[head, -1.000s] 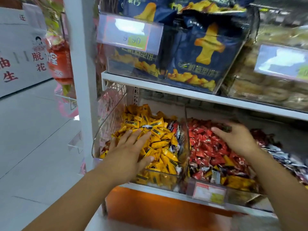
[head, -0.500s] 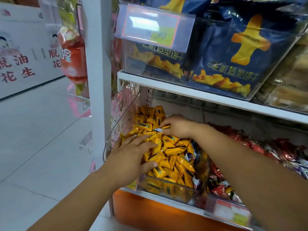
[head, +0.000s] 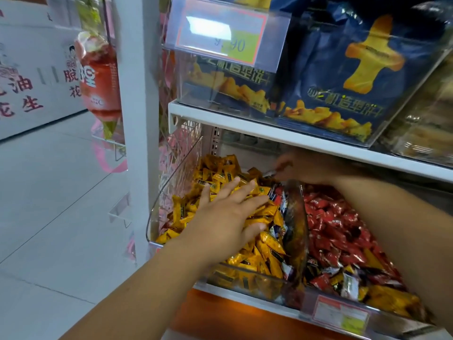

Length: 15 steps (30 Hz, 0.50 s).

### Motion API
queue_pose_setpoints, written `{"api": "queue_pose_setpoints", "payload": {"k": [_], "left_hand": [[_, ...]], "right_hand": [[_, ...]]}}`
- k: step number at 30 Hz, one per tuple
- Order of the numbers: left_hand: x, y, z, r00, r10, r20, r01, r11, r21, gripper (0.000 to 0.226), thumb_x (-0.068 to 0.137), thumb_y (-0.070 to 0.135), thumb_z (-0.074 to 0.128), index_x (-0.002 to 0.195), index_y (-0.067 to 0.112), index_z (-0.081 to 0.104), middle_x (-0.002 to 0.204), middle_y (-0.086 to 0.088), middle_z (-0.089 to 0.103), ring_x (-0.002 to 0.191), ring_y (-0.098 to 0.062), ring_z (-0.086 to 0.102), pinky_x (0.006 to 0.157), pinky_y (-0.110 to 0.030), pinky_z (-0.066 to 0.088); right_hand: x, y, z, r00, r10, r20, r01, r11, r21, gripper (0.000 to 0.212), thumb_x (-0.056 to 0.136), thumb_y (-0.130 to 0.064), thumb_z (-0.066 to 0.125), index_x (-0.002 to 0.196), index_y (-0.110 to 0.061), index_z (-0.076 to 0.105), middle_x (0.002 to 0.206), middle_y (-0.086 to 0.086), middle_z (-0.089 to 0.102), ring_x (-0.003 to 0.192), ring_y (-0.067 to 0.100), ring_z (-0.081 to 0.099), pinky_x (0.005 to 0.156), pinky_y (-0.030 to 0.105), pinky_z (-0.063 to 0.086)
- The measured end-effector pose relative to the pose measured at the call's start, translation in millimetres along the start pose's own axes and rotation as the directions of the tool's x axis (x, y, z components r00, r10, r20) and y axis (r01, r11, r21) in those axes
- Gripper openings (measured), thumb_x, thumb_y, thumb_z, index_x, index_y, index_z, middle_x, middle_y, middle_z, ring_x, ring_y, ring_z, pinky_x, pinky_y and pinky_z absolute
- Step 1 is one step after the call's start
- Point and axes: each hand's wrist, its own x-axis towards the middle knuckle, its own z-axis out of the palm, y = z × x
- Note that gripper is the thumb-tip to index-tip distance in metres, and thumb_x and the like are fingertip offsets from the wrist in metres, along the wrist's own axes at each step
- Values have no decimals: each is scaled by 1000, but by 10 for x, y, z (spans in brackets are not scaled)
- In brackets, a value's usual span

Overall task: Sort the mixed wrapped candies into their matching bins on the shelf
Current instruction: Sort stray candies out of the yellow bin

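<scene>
A clear bin (head: 171,185) on the lower shelf holds a heap of yellow wrapped candies (head: 220,175), with a few dark and red wrappers mixed in along its right side. My left hand (head: 230,212) lies flat on that heap, fingers straight and spread. A clear divider (head: 297,217) separates it from the bin of red wrapped candies (head: 338,229), which has yellow and silver pieces at its front. My right hand (head: 308,165), blurred, is at the back by the divider and pinches a small pale wrapped candy (head: 270,173).
The upper shelf (head: 245,123) hangs low over the bins and carries a clear box of blue snack bags (head: 343,69). A white upright post (head: 137,119) stands left of the bin. A red packet (head: 100,77) hangs beside it. Open aisle floor (head: 49,204) lies to the left.
My right hand went from the red bin to the yellow heap, then back toward the divider at the rear. My left hand slid further onto the yellow candies.
</scene>
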Motion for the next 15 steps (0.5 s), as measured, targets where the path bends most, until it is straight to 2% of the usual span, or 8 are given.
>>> {"api": "queue_pose_setpoints", "payload": {"k": [3, 5, 7, 9, 12, 15], "left_hand": [[189, 125, 78, 999, 32, 22, -33, 999, 39, 55, 98, 57, 31, 149, 48, 13, 161, 15, -7, 147, -11, -15, 115, -62, -7], [286, 175, 128, 997, 24, 68, -31, 994, 105, 53, 99, 57, 27, 149, 47, 14, 162, 10, -6, 148, -16, -13, 114, -65, -5], [341, 171, 155, 992, -13, 126, -7, 987, 158, 51, 99, 58, 25, 148, 48, 16, 162, 8, -1, 149, -18, -9, 112, -68, 0], [344, 104, 145, 983, -66, 173, 34, 982, 184, 47, 99, 58, 25, 145, 50, 23, 162, 10, 3, 149, -18, -4, 111, -70, 4], [278, -25, 90, 969, -128, 213, 84, 975, 208, 43, 99, 58, 25, 142, 53, 28, 161, 16, 1, 149, -18, -2, 110, -71, 4], [194, -113, 48, 963, -170, 208, 125, 968, 216, 44, 99, 59, 26, 143, 53, 28, 161, 16, 1, 149, -16, -6, 111, -68, 5]], "right_hand": [[-32, -52, 93, 995, 35, 98, -12, 973, -229, 30, 91, -23, 64, 120, -15, 63, 122, 5, 61, 110, 20, 56, 90, 29, 43], [6, -113, 180, 987, 64, 147, -15, 949, -313, 47, 87, -25, 68, 132, -21, 55, 133, 1, 55, 116, 19, 53, 91, 26, 41], [76, -153, 245, 976, 69, 207, 4, 943, -333, 65, 82, -28, 74, 140, -25, 46, 140, 1, 50, 121, 21, 50, 90, 25, 39], [140, -176, 269, 969, 74, 237, 6, 948, -317, 75, 78, -29, 78, 143, -27, 41, 142, 1, 47, 123, 22, 49, 91, 26, 39], [209, -174, 295, 971, 78, 225, -26, 974, -226, 66, 74, -27, 81, 131, -28, 47, 128, 3, 52, 108, 23, 55, 78, 28, 47], [248, -183, 354, 980, 23, 196, -3, 995, -101, 41, 74, -24, 82, 99, -25, 49, 110, 2, 54, 91, 21, 57, 60, 25, 43]]}}
